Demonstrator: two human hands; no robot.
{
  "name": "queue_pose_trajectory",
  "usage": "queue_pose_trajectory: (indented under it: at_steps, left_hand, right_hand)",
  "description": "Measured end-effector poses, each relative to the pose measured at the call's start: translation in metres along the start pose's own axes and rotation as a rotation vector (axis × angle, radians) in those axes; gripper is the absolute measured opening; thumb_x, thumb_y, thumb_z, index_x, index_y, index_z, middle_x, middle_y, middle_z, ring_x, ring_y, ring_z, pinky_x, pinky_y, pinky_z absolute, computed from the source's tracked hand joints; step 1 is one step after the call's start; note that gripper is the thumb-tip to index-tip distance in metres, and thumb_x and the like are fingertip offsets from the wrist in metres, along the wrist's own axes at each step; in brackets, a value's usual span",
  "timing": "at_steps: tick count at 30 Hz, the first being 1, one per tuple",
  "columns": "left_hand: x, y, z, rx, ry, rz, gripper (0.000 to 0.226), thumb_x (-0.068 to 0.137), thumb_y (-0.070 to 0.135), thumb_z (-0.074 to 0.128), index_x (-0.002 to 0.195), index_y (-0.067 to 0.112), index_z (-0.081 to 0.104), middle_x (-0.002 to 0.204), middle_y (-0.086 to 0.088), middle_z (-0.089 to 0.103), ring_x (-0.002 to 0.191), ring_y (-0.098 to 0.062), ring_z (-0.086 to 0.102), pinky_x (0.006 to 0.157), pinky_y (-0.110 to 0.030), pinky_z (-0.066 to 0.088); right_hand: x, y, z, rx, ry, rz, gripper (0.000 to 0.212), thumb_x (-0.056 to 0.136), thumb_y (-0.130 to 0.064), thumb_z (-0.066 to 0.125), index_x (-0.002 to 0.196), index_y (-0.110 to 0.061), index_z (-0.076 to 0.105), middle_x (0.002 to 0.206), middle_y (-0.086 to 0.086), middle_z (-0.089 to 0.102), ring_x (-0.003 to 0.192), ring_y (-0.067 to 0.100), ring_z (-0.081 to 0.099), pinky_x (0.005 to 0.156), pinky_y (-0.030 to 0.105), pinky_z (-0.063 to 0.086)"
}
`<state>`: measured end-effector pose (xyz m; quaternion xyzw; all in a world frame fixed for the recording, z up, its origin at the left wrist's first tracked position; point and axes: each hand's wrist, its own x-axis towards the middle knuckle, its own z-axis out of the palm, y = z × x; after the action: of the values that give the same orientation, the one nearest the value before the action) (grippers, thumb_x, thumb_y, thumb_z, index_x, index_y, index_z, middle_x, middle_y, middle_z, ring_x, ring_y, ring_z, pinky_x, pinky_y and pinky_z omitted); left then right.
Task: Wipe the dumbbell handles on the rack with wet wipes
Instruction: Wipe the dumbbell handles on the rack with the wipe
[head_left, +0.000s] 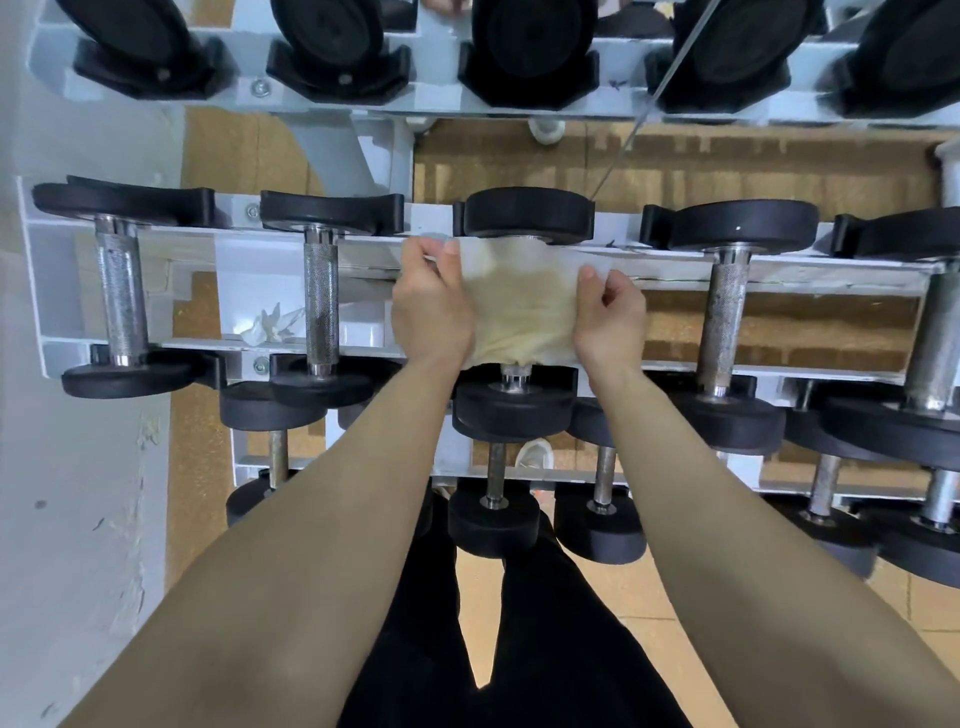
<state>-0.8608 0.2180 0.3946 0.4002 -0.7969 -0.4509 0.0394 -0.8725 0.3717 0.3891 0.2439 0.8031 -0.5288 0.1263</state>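
- The wipe is a thin, damp sheet, white along its upper edge and stained yellowish across the middle. It is stretched flat at the centre of the frame, over the handle of the middle dumbbell on the rack's middle tier.
- That dumbbell has round, matte black heads. Only a short chrome stub of its handle shows below the wipe's lower edge.
- The left hand pinches the wipe's left edge near the upper corner, thumb against curled fingers.
- The right hand pinches the right edge, its fingers curled in tight and the thumb lying on the sheet.
- The rack is made of white-painted metal rails with black moulded cradles under the dumbbell heads.
- The knurled handle, left of centre, is bright steel with a fine cross-hatched grip.
- The rusty handle, right of centre, is dull and speckled brown.
- A crumpled white tissue lies on the rack just left of the knurled handle.
- The floor behind the rails is brown and grainy, like cork.
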Motion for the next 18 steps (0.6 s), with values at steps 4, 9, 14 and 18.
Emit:
queue_pose_trajectory:
  at_steps: [4, 9, 14, 18]
  left_hand:
    - [-0.010, 0.006, -0.002, -0.114, 0.314, 0.113, 0.010, 0.093, 0.019, 0.051, 0.098, 0.013, 0.058, 0.097, 0.001, 0.056, 0.094, -0.027, 0.056, 0.088, -0.045, 0.048]
    - [-0.057, 0.023, 0.030, -0.116, -0.240, -0.196, 0.031, 0.089, 0.030, 0.066, 0.113, 0.016, 0.054, 0.109, -0.004, 0.065, 0.103, -0.025, 0.063, 0.094, -0.042, 0.052]
    - [-0.044, 0.039, 0.051, 0.035, -0.348, -0.269, 0.051, 0.085, 0.033, 0.076, 0.121, 0.012, 0.046, 0.103, -0.002, 0.058, 0.096, -0.023, 0.059, 0.088, -0.036, 0.052]
    - [-0.013, 0.045, 0.046, -0.178, -0.501, -0.456, 0.047, 0.072, 0.035, 0.087, 0.102, 0.008, 0.065, 0.096, -0.006, 0.071, 0.090, -0.028, 0.071, 0.083, -0.040, 0.060]
  right_hand:
    - [-0.005, 0.006, 0.003, -0.037, 0.191, -0.033, 0.023, 0.105, -0.031, 0.047, 0.115, -0.013, 0.057, 0.095, -0.010, 0.055, 0.096, 0.016, 0.058, 0.088, 0.031, 0.047]
    - [-0.035, 0.010, 0.015, 0.122, 0.260, 0.011, 0.008, 0.102, -0.019, 0.050, 0.109, -0.018, 0.055, 0.113, 0.003, 0.057, 0.105, 0.018, 0.054, 0.090, 0.030, 0.043]
    - [-0.048, 0.010, 0.019, 0.280, 0.307, 0.071, 0.009, 0.104, -0.021, 0.046, 0.105, -0.021, 0.055, 0.109, -0.001, 0.058, 0.096, 0.007, 0.054, 0.081, 0.020, 0.042]
    - [-0.048, 0.011, 0.020, 0.274, 0.286, 0.054, 0.011, 0.105, -0.022, 0.044, 0.104, -0.021, 0.055, 0.103, -0.003, 0.058, 0.095, 0.011, 0.054, 0.081, 0.024, 0.042]
